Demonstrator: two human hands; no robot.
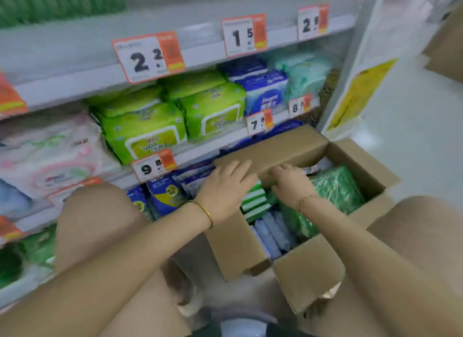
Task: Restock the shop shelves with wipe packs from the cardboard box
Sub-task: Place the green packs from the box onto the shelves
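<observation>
An open cardboard box [308,269] stands on the floor against the shelves, between my knees. Inside it lie green-and-white wipe packs [253,203], pale blue packs [273,234] and green patterned packs [335,186]. My left hand [225,186] lies flat with straight fingers on the box's far flap [275,148], above the green-and-white packs. My right hand [290,183] reaches over the box and touches the lower edge of the same flap; its fingertips are partly hidden. Neither hand holds a pack.
Shelves on the left carry lime-green wipe packs [145,133], blue packs [265,93], pink packs [50,158] and dark blue packs [165,193] on the low shelf behind the box. Price tags [150,55] hang from the shelf edges. A white post [350,85] bounds the shelving on the right.
</observation>
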